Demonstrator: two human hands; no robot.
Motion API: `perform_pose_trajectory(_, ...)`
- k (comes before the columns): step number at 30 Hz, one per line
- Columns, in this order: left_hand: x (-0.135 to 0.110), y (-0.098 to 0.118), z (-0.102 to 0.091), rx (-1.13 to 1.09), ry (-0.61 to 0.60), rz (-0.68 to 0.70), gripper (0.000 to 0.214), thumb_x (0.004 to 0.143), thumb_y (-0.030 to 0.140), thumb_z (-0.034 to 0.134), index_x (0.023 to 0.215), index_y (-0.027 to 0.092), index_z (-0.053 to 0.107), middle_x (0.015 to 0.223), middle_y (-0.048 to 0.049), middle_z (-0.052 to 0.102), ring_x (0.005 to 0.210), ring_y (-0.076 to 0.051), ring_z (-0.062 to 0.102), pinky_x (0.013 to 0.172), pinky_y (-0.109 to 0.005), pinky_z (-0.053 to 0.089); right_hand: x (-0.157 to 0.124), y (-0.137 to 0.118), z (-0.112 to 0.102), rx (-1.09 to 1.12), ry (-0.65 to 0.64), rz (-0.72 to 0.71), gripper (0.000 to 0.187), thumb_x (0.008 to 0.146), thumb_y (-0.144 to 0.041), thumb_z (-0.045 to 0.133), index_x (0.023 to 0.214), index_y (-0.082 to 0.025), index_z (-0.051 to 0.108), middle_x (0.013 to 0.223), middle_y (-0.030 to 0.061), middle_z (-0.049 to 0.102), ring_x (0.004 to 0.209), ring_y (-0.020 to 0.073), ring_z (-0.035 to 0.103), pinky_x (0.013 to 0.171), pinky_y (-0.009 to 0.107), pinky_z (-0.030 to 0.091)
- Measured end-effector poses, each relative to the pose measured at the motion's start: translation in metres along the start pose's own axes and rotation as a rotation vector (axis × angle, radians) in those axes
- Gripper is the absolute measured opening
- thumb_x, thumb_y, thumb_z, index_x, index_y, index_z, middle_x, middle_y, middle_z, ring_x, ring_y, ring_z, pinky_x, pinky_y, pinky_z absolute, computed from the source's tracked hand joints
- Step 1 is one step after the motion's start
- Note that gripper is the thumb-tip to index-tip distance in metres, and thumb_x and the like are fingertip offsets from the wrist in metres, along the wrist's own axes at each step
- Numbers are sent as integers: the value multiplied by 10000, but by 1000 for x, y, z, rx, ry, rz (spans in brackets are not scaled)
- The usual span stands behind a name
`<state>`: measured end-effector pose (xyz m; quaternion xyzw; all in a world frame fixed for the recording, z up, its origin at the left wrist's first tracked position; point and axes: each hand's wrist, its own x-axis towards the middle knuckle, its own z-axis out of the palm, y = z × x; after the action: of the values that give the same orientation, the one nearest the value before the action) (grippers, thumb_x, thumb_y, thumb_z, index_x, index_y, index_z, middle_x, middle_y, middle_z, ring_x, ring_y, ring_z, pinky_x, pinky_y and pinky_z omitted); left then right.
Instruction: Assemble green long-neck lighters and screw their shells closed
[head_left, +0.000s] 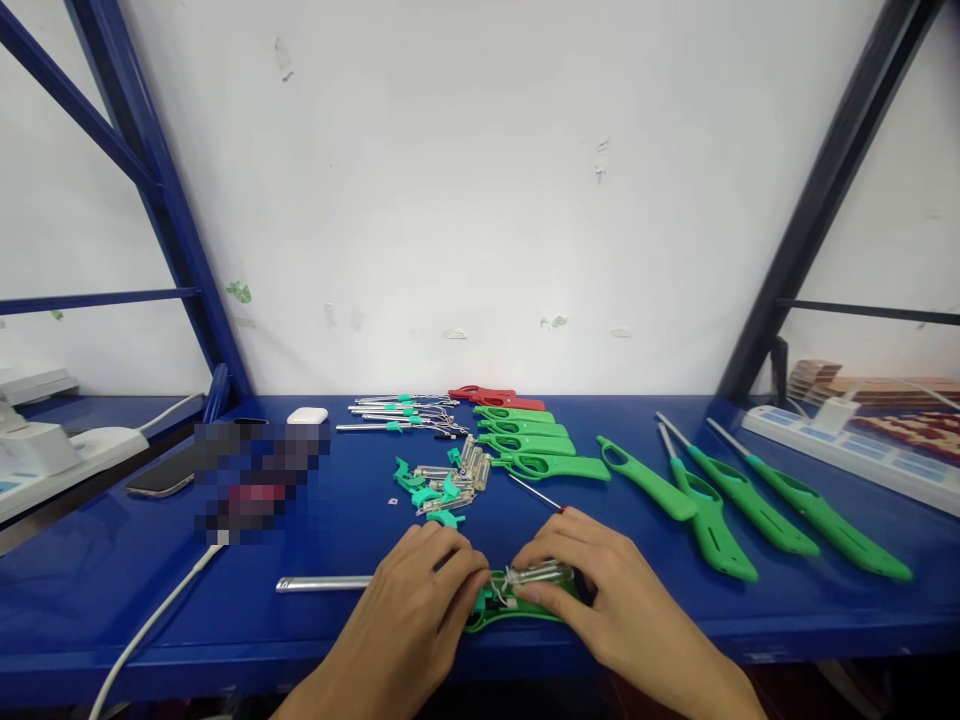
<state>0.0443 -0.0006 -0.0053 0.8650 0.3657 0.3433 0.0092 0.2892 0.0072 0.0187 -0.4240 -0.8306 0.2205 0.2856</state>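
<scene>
At the table's front edge lies an opened green gas lighter shell [525,614], with its inner parts showing. A metal lighter tube [322,584] points left from under my left hand [412,605]. That hand is closed over the shell's left end, beside a teal trigger [481,602]; its fingertips are partly hidden. My right hand [611,590] pinches a clear fuel tank [541,573] between thumb and fingers, over the right part of the shell. Thin white wire shows between the two hands.
Beyond my hands lie loose teal triggers [425,495] and clear tanks [472,465]. Behind them are metal tubes [375,428], green shells [555,466] and red shells [495,396]. Green lighters [757,508] lie right. A thin screwdriver [534,492], phone [161,475] and white cable [157,615] are nearby.
</scene>
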Motion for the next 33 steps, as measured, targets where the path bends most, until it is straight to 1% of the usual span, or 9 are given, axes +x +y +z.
perform_pose_trajectory(3, 0, 5, -3, -10, 6, 32, 165, 1113, 156, 500, 1083, 231, 644, 991, -29, 682, 860, -220, 618, 813, -375, 494, 0, -1, 0, 23, -8, -6, 51, 1037, -330, 718, 1016, -306, 758, 1021, -34, 755, 963, 195, 707, 1236, 488, 322)
perform_pose_trajectory(6, -2, 10, -4, 30, 14, 83, 80, 1087, 194, 570, 1102, 215, 646, 1001, -50, 679, 859, -236, 610, 789, -384, 510, 0, -3, 0, 27, -6, -17, 52, 1040, -294, 711, 1024, -306, 758, 1014, -38, 743, 956, 185, 704, 1217, 469, 338)
perform_pose_trajectory(9, -4, 11, -3, 100, 19, 117, 68, 1083, 210, 582, 1105, 209, 647, 994, -63, 681, 855, -246, 602, 761, -380, 515, 0, -4, 0, 27, -6, -33, 91, 1053, -278, 689, 1025, -306, 770, 1010, -38, 738, 957, 178, 703, 1188, 440, 361)
perform_pose_trajectory(11, -4, 11, -2, 117, 24, 125, 80, 1090, 211, 565, 1099, 213, 645, 988, -63, 681, 844, -242, 600, 755, -371, 516, -1, -3, 0, 26, -3, -45, 118, 1060, -275, 678, 1030, -312, 786, 1007, -37, 738, 952, 175, 699, 1156, 418, 386)
perform_pose_trajectory(15, -3, 10, -1, 111, 32, 123, 90, 1095, 214, 550, 1101, 217, 640, 984, -59, 677, 829, -237, 608, 756, -373, 520, -1, 0, 0, 14, 5, -71, 132, 1059, -280, 684, 1061, -315, 811, 1012, -21, 744, 960, 187, 686, 1004, 370, 465)
perform_pose_trajectory(22, -5, 9, -1, 62, 2, 95, 73, 1075, 193, 577, 1103, 219, 639, 1012, -58, 669, 841, -235, 620, 739, -366, 520, -1, -1, 0, 16, 7, -92, 187, 1090, -292, 626, 1061, -310, 809, 1018, -12, 742, 963, 186, 681, 934, 347, 468)
perform_pose_trajectory(25, -6, 9, 0, 64, 2, 101, 57, 1061, 184, 599, 1090, 214, 638, 1000, -57, 666, 834, -242, 610, 733, -379, 519, -2, -3, -2, 24, -3, -93, 215, 1097, -283, 597, 1013, -301, 795, 1008, -11, 731, 946, 184, 677, 959, 353, 466)
perform_pose_trajectory(28, -5, 9, 0, 56, -2, 102, 67, 1039, 158, 632, 1080, 211, 635, 997, -58, 666, 842, -252, 601, 732, -390, 519, -2, -4, -2, 27, -11, -96, 219, 1090, -286, 604, 953, -287, 775, 1007, -14, 724, 938, 179, 674, 1055, 377, 441)
perform_pose_trajectory(33, -2, 9, 0, 56, -20, 95, 107, 1020, 139, 661, 1091, 212, 626, 1008, -59, 671, 851, -258, 592, 743, -396, 519, -2, -4, -2, 19, -12, -90, 222, 1084, -282, 607, 926, -283, 763, 1003, -20, 719, 942, 176, 671, 1132, 397, 409)
